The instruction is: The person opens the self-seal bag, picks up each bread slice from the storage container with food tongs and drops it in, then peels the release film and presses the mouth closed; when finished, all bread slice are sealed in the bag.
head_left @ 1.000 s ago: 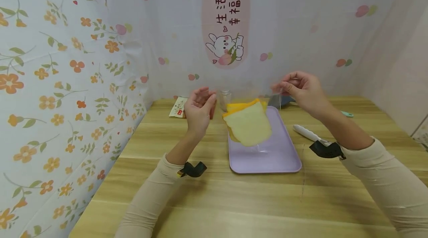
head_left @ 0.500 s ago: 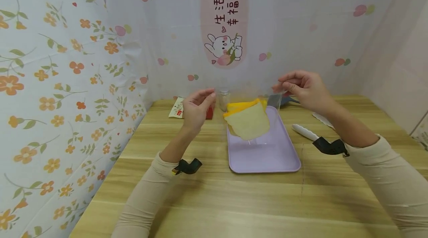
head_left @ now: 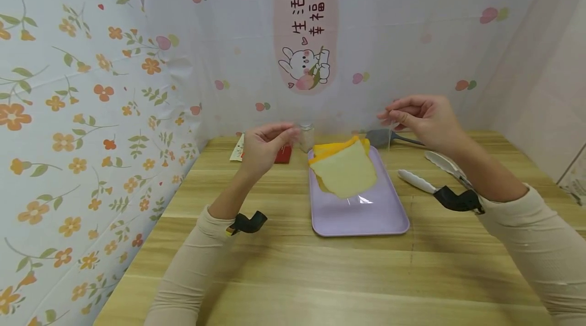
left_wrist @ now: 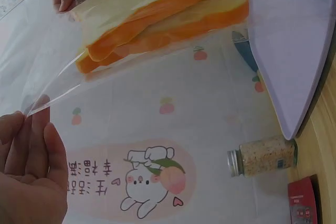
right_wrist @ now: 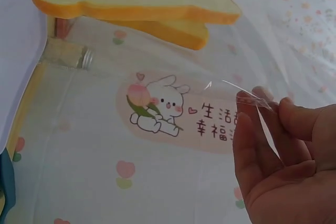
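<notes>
Two slices of bread (head_left: 348, 171) with orange-yellow crusts hang overlapped inside a clear plastic bag (left_wrist: 58, 85), above the lilac tray (head_left: 361, 227) in the head view. My left hand (head_left: 265, 150) pinches one upper corner of the bag between thumb and fingers. At the opposite corner, my right hand (head_left: 428, 120) pinches the film, seen closely in the right wrist view. Between the hands the bag's upper edge is stretched, though its transparent outline is hard to follow. The slices sit tilted, low in the bag.
Right of the tray lie white-tipped tongs (head_left: 414, 180), partly behind the right wrist. A dark spatula (head_left: 379, 138) lies behind the tray. At the back left are a small glass jar (head_left: 305, 139), a red packet (head_left: 283, 154) and a cream packet (head_left: 236, 152).
My hands have drawn slightly apart, left hand leftward and right hand rightward, both still gripping the bag. The bread has swayed a little in the bag.
</notes>
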The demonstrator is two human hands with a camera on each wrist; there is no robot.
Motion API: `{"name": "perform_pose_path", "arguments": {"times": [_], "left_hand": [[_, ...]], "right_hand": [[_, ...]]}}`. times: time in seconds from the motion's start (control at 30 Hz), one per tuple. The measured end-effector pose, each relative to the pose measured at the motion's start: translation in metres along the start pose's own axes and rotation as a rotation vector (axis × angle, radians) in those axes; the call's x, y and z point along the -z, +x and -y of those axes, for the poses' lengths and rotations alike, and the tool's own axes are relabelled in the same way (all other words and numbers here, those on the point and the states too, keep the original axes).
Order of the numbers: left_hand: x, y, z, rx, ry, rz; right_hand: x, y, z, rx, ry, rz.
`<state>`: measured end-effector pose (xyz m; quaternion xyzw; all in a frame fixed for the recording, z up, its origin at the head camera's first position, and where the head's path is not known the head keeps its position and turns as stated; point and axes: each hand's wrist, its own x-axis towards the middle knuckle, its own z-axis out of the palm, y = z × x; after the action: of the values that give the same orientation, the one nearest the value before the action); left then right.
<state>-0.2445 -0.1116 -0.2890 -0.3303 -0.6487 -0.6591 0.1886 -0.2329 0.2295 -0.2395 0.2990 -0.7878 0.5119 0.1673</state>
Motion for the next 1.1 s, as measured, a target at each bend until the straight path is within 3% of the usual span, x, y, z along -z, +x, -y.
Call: {"name": "perform_pose_path", "arguments": {"times": [0.23,0.43,0.57,0.77,1.1], "left_hand": [[0.008,0.001,-0.003,-0.121,0.115,0.064],[0.011,0.003,-0.004,-0.169,0.102,0.069],[0.013,0.004,-0.005,-0.222,0.063,0.095],[0.017,0.007,-0.005,-0.322,0.029,0.175],[0.023,0.008,-0.009,-0.357,0.101,0.268]], "right_hand": [[-0.001,-0.001,0.000,0.052,-0.017,-0.031],[-0.004,-0.002,0.002,0.109,0.009,-0.062],[-0.004,0.000,0.000,0.208,0.110,-0.046],[0.001,0.000,-0.004,0.375,0.159,-0.014],[0.008,0.000,-0.004,0.421,0.157,0.043]]}}
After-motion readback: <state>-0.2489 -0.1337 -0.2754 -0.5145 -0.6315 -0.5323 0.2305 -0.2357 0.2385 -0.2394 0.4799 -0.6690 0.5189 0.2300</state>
